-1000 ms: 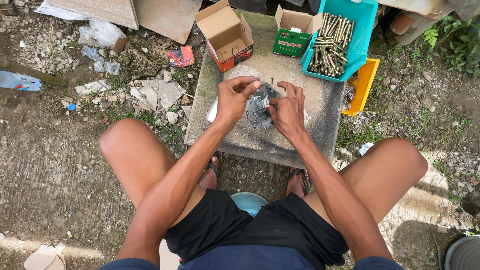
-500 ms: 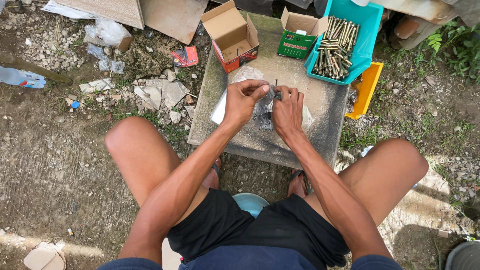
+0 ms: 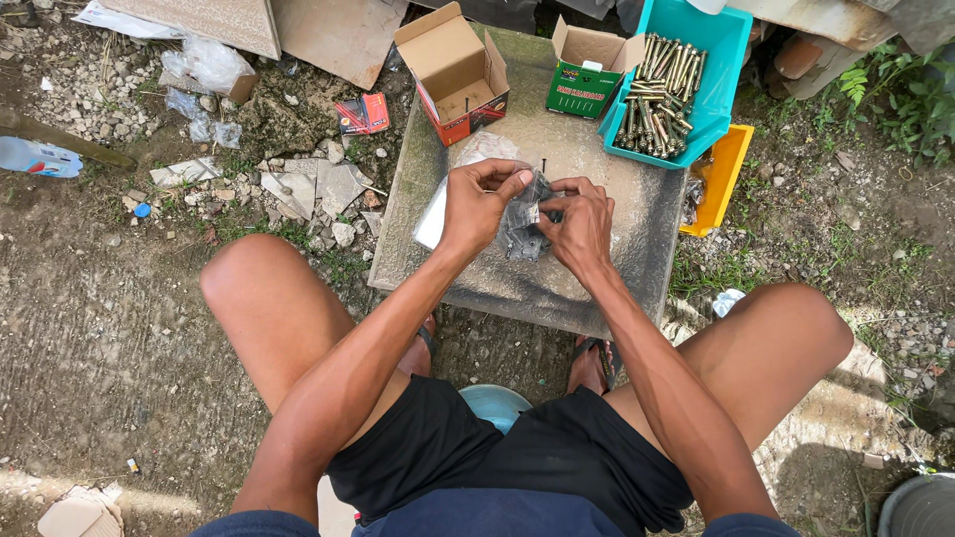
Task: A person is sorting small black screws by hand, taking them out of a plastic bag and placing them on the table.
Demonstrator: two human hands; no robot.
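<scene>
Over a stone slab (image 3: 607,259), both hands (image 3: 527,214) pinch a crumpled plastic bag (image 3: 522,231), contents hidden.

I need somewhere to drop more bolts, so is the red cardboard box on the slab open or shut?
Open. The red cardboard box has its flaps up, and its inside shows.

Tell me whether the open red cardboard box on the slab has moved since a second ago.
No. The red cardboard box keeps its place at the far left corner of the stone slab, beside the green box.
</scene>
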